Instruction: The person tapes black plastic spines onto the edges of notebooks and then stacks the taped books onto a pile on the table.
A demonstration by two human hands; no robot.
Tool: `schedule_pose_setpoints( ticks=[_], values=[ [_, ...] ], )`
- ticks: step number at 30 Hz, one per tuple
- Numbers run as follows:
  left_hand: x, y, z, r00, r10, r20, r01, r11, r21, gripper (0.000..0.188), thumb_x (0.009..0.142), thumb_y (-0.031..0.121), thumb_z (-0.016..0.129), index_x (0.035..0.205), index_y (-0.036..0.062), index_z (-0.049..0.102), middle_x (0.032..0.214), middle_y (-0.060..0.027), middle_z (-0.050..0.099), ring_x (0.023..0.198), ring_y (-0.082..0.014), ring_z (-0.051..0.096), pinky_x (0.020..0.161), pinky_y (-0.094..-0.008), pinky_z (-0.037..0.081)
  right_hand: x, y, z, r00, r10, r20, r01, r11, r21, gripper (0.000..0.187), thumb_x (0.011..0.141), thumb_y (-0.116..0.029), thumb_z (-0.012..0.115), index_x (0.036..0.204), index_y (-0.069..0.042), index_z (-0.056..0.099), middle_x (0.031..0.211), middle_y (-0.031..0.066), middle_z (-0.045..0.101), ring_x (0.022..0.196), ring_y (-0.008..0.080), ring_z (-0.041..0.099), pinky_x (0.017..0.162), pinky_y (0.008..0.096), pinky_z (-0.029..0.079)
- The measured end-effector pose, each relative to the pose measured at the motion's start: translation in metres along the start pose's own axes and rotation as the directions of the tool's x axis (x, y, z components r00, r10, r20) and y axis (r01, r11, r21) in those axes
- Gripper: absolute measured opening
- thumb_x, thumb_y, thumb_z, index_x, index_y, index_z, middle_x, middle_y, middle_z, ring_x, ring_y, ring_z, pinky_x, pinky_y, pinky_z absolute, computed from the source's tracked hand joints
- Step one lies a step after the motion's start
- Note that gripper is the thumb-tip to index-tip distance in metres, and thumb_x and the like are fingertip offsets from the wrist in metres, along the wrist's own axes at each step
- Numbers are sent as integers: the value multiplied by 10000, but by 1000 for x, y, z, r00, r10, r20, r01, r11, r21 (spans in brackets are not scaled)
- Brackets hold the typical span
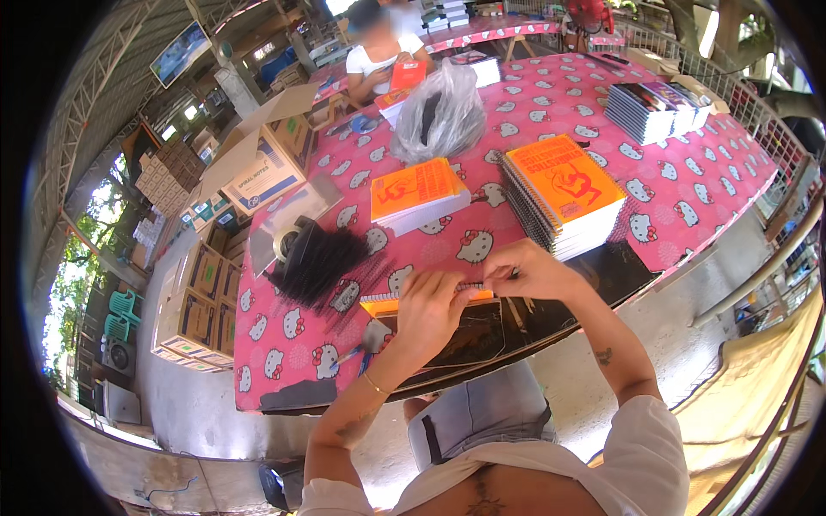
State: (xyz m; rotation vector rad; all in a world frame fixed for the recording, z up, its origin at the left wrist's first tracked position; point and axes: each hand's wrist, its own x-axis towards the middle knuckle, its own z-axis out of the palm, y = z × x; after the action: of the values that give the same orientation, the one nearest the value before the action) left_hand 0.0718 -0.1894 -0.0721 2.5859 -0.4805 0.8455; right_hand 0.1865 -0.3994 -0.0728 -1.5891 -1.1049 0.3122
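An orange-covered notebook [385, 302] lies flat at the near edge of the pink patterned table [594, 95]. My left hand [428, 308] presses on its cover and pinches its far edge. My right hand [527, 272] pinches the same edge further right, where the wire spiral runs. A heap of black spiral wires [317, 263] lies left of my hands. Beyond them stand two stacks of orange notebooks, a low one [416, 193] and a taller spiral-bound one [564, 190].
A clear plastic bag [439, 112] stands mid-table; a stack of dark notebooks [650, 107] sits far right. A tape roll [286, 241] and a blue pen [346, 354] lie at left. Open cardboard boxes [267, 159] stand beside the table. A seated person [379, 52] works at the far end.
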Motion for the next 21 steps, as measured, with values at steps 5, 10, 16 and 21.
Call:
schedule_pose_setpoints(
  ticks=[5, 10, 16, 21],
  values=[
    [6, 7, -30, 996, 63, 56, -69, 991, 116, 151, 862, 118, 738, 973, 42, 671, 797, -131, 636, 778, -349, 626, 703, -457, 506, 2, -5, 45, 857, -333, -393, 142, 886, -441, 167, 762, -12, 708, 809, -9, 547, 723, 119, 572, 598, 268, 601, 568, 374, 488],
    [77, 35, -69, 970, 235, -63, -220, 958, 185, 193, 819, 23, 707, 1012, 12, 711, 916, -144, 691, 855, -335, 644, 747, -442, 518, -20, -59, 7, 648, -333, -685, 88, 926, -367, 192, 919, -87, 706, 1083, 0, 657, 1052, 162, 712, 927, 246, 716, 825, 347, 549],
    [182, 5, 29, 816, 491, -305, -544, 831, -118, 355, 815, -59, 682, 1160, 15, 726, 1175, -148, 734, 1057, -323, 689, 916, -433, 544, -111, 38, -155, 637, -97, -765, -337, 857, -389, 713, 913, -259, 776, 1510, -9, 478, 1471, 242, 560, 1398, 354, 510, 1155, 432, 387],
    [168, -43, 115, 906, 415, 76, -330, 810, -485, 397, 863, -94, 616, 1227, 28, 715, 1292, -175, 699, 1295, -342, 619, 1120, -436, 482, -102, 54, -157, 731, 144, -667, -351, 917, -187, 676, 919, -193, 777, 1483, 49, 495, 1379, 187, 649, 1296, 228, 577, 1124, 367, 410]
  ],
)
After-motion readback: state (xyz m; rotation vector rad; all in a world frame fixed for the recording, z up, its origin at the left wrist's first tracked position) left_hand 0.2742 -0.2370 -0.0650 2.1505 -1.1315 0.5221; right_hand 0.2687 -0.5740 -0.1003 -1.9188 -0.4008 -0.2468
